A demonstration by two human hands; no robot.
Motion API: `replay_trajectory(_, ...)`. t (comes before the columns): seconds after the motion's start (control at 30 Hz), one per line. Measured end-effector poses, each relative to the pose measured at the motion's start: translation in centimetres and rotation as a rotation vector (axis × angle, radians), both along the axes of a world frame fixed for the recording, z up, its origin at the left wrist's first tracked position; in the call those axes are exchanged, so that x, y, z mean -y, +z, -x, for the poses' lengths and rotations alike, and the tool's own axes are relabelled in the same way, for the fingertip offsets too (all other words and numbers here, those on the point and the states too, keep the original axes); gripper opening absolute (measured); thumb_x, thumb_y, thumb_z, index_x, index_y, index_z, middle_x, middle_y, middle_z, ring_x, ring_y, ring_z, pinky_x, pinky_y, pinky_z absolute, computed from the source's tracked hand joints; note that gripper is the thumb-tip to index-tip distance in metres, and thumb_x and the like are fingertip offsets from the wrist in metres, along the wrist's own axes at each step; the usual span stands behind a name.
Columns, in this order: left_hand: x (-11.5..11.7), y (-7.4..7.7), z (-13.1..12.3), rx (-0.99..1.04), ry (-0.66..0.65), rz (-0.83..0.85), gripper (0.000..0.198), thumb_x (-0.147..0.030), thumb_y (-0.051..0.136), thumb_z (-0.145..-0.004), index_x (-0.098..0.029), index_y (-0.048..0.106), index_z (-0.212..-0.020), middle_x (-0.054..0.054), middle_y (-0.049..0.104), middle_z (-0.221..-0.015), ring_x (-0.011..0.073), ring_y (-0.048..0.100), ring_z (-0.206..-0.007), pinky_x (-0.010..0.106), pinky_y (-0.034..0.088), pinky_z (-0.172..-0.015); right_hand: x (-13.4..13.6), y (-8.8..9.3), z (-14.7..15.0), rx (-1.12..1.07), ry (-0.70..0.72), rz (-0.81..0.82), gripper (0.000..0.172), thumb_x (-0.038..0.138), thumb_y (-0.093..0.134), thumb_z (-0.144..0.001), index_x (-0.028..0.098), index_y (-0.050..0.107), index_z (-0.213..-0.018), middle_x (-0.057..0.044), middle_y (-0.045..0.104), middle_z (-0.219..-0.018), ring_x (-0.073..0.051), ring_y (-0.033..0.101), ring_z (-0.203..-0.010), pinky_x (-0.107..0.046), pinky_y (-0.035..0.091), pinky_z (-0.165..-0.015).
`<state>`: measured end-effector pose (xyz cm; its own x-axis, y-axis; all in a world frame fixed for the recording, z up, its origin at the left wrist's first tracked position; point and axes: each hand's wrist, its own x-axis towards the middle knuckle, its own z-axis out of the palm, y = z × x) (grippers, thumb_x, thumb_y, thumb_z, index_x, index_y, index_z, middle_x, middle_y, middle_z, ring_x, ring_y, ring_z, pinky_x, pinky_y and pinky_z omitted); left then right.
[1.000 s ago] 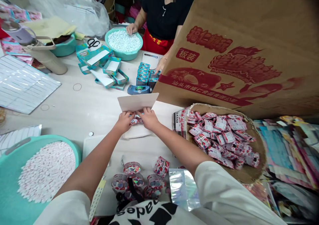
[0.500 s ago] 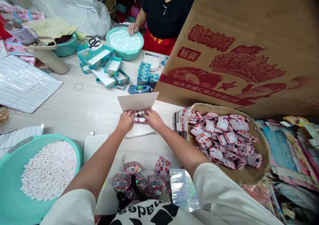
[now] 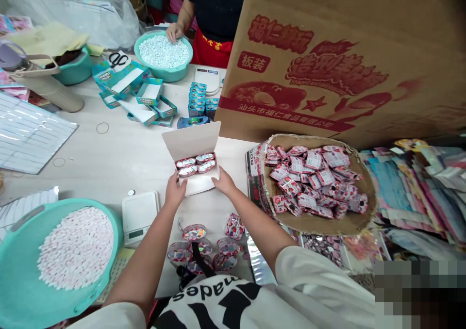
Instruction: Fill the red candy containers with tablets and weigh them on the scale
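Observation:
A small white card box (image 3: 191,142) stands in front of me with its lid raised at the back. Several shiny red-and-silver packets (image 3: 196,165) lie in it in two rows. My left hand (image 3: 175,189) grips the box's near left corner, thumb against the front flap. At the near right corner, my right hand (image 3: 224,181) holds the box the same way; its fingers are partly hidden. Between my forearms, near my body, lie several clear-and-red packets (image 3: 193,232) and one printed red packet (image 3: 234,226).
A green basin (image 3: 112,222) of white sweets and a white scale (image 3: 140,212) stand left. On the right are a cut-down carton (image 3: 358,217) of red packets and a tall carton (image 3: 309,101). Across the table, a co-worker's hand (image 3: 174,32) reaches into another basin (image 3: 163,72).
Both hands have moved off the packets inside the box, outward and toward me, to its near corners. The packets now show in full. The camera view has shifted slightly.

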<state>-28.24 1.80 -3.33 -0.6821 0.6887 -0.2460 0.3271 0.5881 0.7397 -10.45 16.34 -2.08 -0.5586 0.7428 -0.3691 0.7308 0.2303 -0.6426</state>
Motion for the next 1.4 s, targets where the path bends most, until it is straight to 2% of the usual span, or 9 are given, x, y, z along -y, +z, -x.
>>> replay_trajectory(0.13,3.6,0.1,-2.2,0.168,-0.003,0.011,0.052,-0.031,0.055,-0.087,-0.014,0.052,-0.135,0.016,0.058,-0.135,0.0269,0.065,-0.109,0.04,0.053,-0.095,3.9,0.4,-4.0,0.006,-0.064,0.12,0.043,0.025,0.06,-0.086,0.017,0.057,-0.128,-0.011,0.069,-0.117,-0.024,0.065,-0.108,-0.035,0.051,-0.095)
replay_trajectory(0.33,8.5,1.3,-5.1,0.304,-0.122,0.015,0.053,-0.039,0.062,-0.084,-0.02,0.055,-0.132,0.011,0.067,-0.126,0.0244,0.069,-0.102,0.036,0.057,-0.085,8.3,0.9,-9.3,0.005,-0.093,0.178,0.038,0.016,0.057,-0.082,0.019,0.061,-0.119,-0.006,0.072,-0.107,-0.022,0.067,-0.098,-0.033,0.053,-0.088)
replay_trajectory(0.53,11.3,4.2,-5.5,0.022,-0.116,0.007,0.043,-0.041,0.038,-0.095,-0.014,0.059,-0.12,0.016,0.067,-0.113,0.0269,0.065,-0.105,0.046,0.052,-0.093,11.7,3.0,-14.0,0.029,-0.065,-0.02,0.048,0.004,0.04,-0.083,0.017,0.058,-0.124,-0.012,0.059,-0.122,-0.023,0.053,-0.118,-0.037,0.042,-0.103)
replay_trajectory(0.67,13.2,6.0,-7.6,-0.132,-0.38,-0.004,0.032,-0.034,0.052,-0.086,-0.02,0.064,-0.112,0.01,0.064,-0.114,0.0266,0.059,-0.112,0.043,0.047,-0.101,15.8,4.3,-16.7,0.044,0.173,-0.015,0.036,0.006,0.051,-0.078,0.019,0.068,-0.107,-0.009,0.062,-0.109,-0.024,0.053,-0.11,-0.037,0.041,-0.1)
replay_trajectory(0.77,13.7,6.1,-9.9,-0.238,-0.55,0.037,0.051,-0.033,0.072,-0.072,-0.022,0.063,-0.12,0.012,0.058,-0.129,0.0331,0.049,-0.124,0.048,0.041,-0.108,18.7,4.1,-16.9,0.099,0.284,0.004,0.05,0.016,0.066,-0.072,0.021,0.063,-0.122,-0.011,0.059,-0.121,-0.028,0.051,-0.114,-0.041,0.041,-0.098)
replay_trajectory(0.9,14.0,5.2,-11.9,-0.379,-0.613,0.121,0.072,-0.033,0.084,-0.061,-0.02,0.06,-0.127,0.017,0.048,-0.139,0.0422,0.038,-0.13,0.055,0.034,-0.11,20.0,3.5,-16.0,0.185,0.334,0.009,0.073,0.021,0.072,-0.069,0.019,0.051,-0.139,-0.016,0.052,-0.135,-0.034,0.046,-0.122,-0.044,0.039,-0.099)
replay_trajectory(1.03,15.0,4.4,-12.6,-0.466,-0.624,0.176,0.08,-0.038,0.085,-0.062,-0.016,0.053,-0.132,0.02,0.048,-0.132,0.0404,0.042,-0.124,0.053,0.034,-0.109,19.3,3.5,-16.5,0.212,0.404,0.015,0.083,0.026,0.077,-0.067,0.02,0.046,-0.144,-0.016,0.047,-0.141,-0.033,0.046,-0.125,-0.04,0.038,-0.102)
replay_trajectory(1.2,15.7,3.9,-12.8,-0.524,-0.594,0.221,0.071,-0.04,0.079,-0.069,-0.015,0.047,-0.127,0.019,0.046,-0.127,0.0352,0.046,-0.118,0.048,0.042,-0.101,20.9,4.2,-17.2,0.243,0.445,-0.054,0.112,0.027,0.09,-0.053,0.028,0.035,-0.15,-0.015,0.03,-0.156,-0.038,0.031,-0.138,-0.047,0.031,-0.109)
replay_trajectory(1.4,14.9,3.9,-12.9,-0.567,-0.706,0.263,0.057,-0.026,0.074,-0.07,-0.017,0.048,-0.121,0.012,0.052,-0.115,0.0307,0.048,-0.11,0.042,0.042,-0.097,22.8,4.2,-15.6,0.315,0.366,-0.171,0.071,0.015,0.068,-0.078,0.024,0.042,-0.143,-0.019,0.045,-0.143,-0.038,0.044,-0.126,-0.051,0.037,-0.099)
